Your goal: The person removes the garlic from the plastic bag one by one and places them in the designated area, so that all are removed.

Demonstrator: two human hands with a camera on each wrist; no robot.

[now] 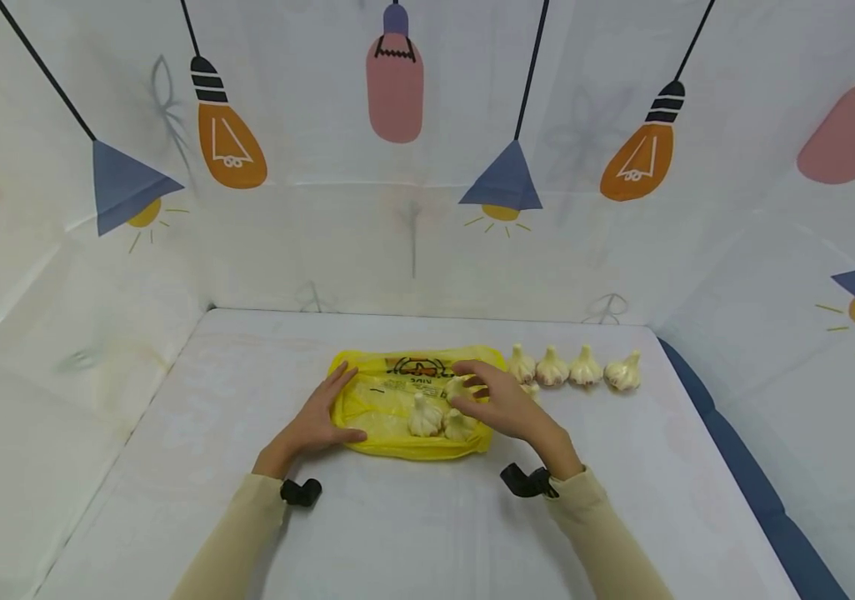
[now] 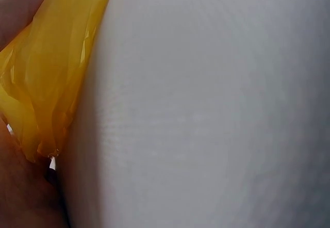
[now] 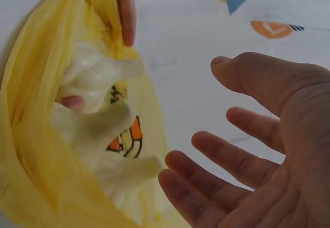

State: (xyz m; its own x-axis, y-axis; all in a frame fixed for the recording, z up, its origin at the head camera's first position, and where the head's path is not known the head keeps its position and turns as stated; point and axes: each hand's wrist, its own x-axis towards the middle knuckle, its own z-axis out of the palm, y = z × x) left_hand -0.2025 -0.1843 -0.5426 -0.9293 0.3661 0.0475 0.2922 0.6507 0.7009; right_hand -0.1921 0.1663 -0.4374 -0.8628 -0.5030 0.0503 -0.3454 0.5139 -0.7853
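A yellow plastic bag (image 1: 386,404) lies flat in the middle of the white table (image 1: 427,517). My left hand (image 1: 320,419) rests on the bag's left edge with straight fingers; the left wrist view shows bunched yellow bag (image 2: 46,73) against the palm. My right hand (image 1: 486,398) hovers over the bag's right end, fingers spread and holding nothing. Three garlic bulbs (image 1: 424,417) lie within the bag's folds just by its fingertips. The right wrist view shows the open palm (image 3: 247,145) beside those bulbs (image 3: 98,119) and the bag (image 3: 26,156).
A row of several garlic bulbs (image 1: 570,367) stands on the table right of the bag, and one more bulb (image 1: 532,392) peeks out behind my right hand. Printed fabric walls (image 1: 412,233) close in the table at the back and sides.
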